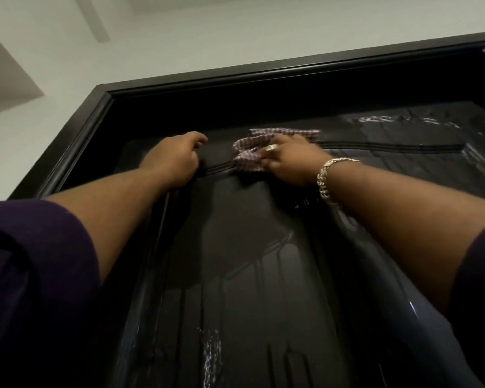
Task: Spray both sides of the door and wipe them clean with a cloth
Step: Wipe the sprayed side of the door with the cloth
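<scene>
While the head camera tilted steeply upward, the black panelled door [249, 247] filled most of the view, its glossy face streaked with wet runs and a patch of spray foam low down. Its dark door frame [263, 68] ran across the top, set against a pale wall [179, 37]. Both arms reached up to the upper part of the door, in dark purple sleeves [34, 275].

The right hand [289, 161] pressed a checked purple-and-white cloth [252, 152] against the door at the raised moulding above the upper panel. Its grip was closed on the cloth, fingers curled over the bunched fabric, with the cloth spreading out ahead of and to the left of the knuckles and lying flat on the door surface. A chunky metal bracelet [326, 175] sat on that wrist, and a ring [270, 147] showed on one finger.

The left hand [177, 158] rested on the door just beside the cloth, apart from it, fingers loosely bent against the surface and holding nothing.
</scene>
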